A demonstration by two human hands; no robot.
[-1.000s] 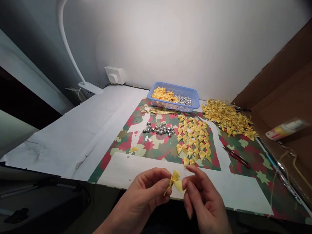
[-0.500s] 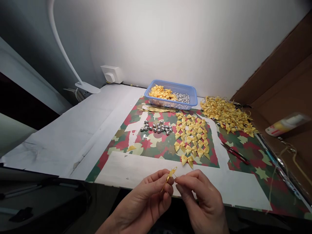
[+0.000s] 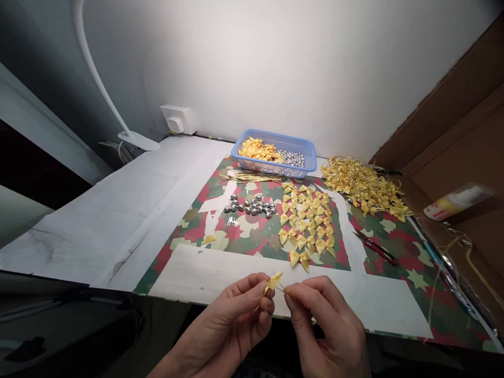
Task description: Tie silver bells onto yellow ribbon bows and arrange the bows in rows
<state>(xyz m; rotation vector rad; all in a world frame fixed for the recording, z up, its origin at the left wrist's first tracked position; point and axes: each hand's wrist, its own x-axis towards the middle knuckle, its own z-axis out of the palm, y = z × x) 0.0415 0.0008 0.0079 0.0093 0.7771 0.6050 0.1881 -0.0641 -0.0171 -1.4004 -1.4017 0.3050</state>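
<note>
Between the thumb and fingers of my left hand [image 3: 240, 310] is a yellow ribbon bow [image 3: 272, 283], seen edge-on. My right hand [image 3: 326, 315] pinches a thin tie [image 3: 279, 286] that runs from the bow; whether it is wire or cord I cannot tell. Both hands are over the table's front edge. Just beyond them, yellow bows [image 3: 306, 226] lie in rows on a camouflage-patterned sheet [image 3: 252, 241]. Left of the rows sits a group of silver bells [image 3: 255, 205]. Behind these lies a bundle of thin golden ties [image 3: 252, 177].
A blue basket [image 3: 275, 170] at the back holds yellow bows and small silver pieces. To its right is a heap of yellow bows with ties [image 3: 362, 184]. Pointed tweezers or snips [image 3: 376, 248] lie at right, near a cardboard box [image 3: 460, 157] and bottle [image 3: 457, 203]. A lamp [image 3: 137, 140] stands left.
My left hand has turned the bow slightly, and my right fingers have drawn a little away from it, with more of the thin tie showing between. The view has shifted slightly.
</note>
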